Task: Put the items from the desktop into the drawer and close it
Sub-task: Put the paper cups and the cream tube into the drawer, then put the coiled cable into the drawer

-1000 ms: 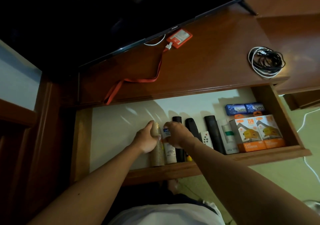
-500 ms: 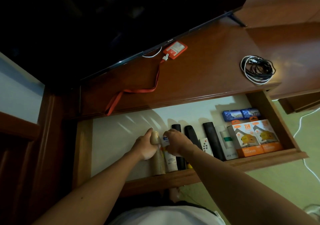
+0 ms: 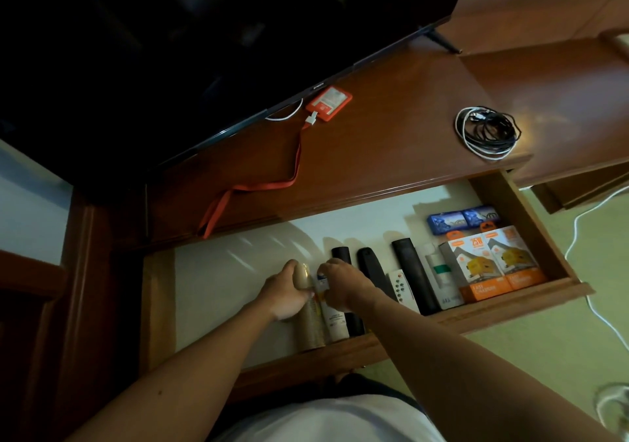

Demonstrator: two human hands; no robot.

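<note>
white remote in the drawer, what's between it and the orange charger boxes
In the head view, a long black remote and a white bottle with a green band lie between the white remote and the orange charger boxes.

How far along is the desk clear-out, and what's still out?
Mostly done: the drawer already holds remotes, two orange charger boxes and blue packs. In hand: the left hand grips a gold spray can while the right hand settles a white tube beside it. Left: the orange badge with lanyard and the coiled cables remain on the desktop; the drawer is open.
</note>
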